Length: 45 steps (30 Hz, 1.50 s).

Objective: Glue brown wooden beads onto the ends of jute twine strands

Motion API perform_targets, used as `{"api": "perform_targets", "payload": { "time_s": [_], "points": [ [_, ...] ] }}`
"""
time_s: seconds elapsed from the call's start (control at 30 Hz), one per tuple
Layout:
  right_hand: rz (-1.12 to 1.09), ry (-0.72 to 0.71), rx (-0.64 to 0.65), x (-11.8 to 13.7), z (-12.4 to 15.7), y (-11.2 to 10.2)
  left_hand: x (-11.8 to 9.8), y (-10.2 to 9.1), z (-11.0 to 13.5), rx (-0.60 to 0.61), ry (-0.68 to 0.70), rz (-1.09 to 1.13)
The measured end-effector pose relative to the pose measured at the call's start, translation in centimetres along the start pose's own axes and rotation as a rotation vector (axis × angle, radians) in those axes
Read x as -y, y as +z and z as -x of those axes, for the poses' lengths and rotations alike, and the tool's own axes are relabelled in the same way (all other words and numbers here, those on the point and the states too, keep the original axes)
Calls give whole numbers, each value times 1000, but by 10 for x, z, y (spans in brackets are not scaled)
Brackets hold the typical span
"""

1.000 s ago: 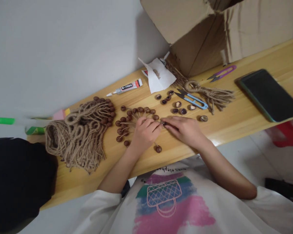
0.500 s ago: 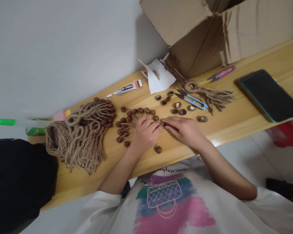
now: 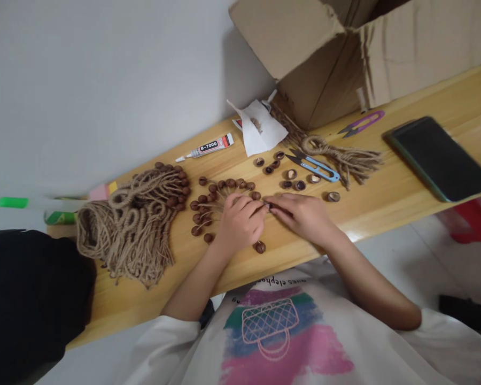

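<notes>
My left hand [image 3: 240,222] is closed in a pinch over a spread twine tassel [image 3: 220,200], covering its middle; what its fingertips grip is hidden. Brown round nutshells [image 3: 197,230] sit at the tassel's strand ends, fanned out left and above; one more nutshell [image 3: 260,247] lies just below that hand. The thumb and fingers of my right hand [image 3: 302,214] pinch a small dark nutshell [image 3: 268,205], right against the left fingertips. Several loose open shells [image 3: 300,185] lie beyond the right hand, beside blue thread snips [image 3: 318,167].
Finished-looking twine tassels [image 3: 144,230] are heaped at left. A B-7000 glue tube [image 3: 208,146], white paper [image 3: 260,133], another tassel [image 3: 344,155] and purple snips [image 3: 363,124] lie behind. A phone [image 3: 441,158] is at right, a cardboard box [image 3: 324,80] at the back, black cloth [image 3: 32,299] at left.
Both hands stay in nearly the same place. The small dark nutshell at the fingertips has turned slightly and shows less of its opening. The view has shifted very slightly.
</notes>
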State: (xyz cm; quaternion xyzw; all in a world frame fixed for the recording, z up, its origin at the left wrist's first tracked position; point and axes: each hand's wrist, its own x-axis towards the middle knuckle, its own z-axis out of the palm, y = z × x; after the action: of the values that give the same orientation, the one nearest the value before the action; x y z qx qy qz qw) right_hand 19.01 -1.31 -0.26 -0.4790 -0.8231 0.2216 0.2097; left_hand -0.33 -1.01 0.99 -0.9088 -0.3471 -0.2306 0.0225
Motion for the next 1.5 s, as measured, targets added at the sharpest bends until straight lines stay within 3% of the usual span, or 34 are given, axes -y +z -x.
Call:
{"api": "perform_targets", "payload": {
  "time_s": [0.57,0.87,1.13,1.5],
  "points": [
    [-1,-10,-6,0,-1,0,1,-1,0,38,34,-58],
    [26,0,-6,1,-1,0,2,0,2,-95,-81,-30],
    [8,-5,-10,0,0,1,1,2,0,-2,-52,-11],
    [5,-1,-3,0,0,0,0,2,-1,-32,-33,-48]
  ]
}}
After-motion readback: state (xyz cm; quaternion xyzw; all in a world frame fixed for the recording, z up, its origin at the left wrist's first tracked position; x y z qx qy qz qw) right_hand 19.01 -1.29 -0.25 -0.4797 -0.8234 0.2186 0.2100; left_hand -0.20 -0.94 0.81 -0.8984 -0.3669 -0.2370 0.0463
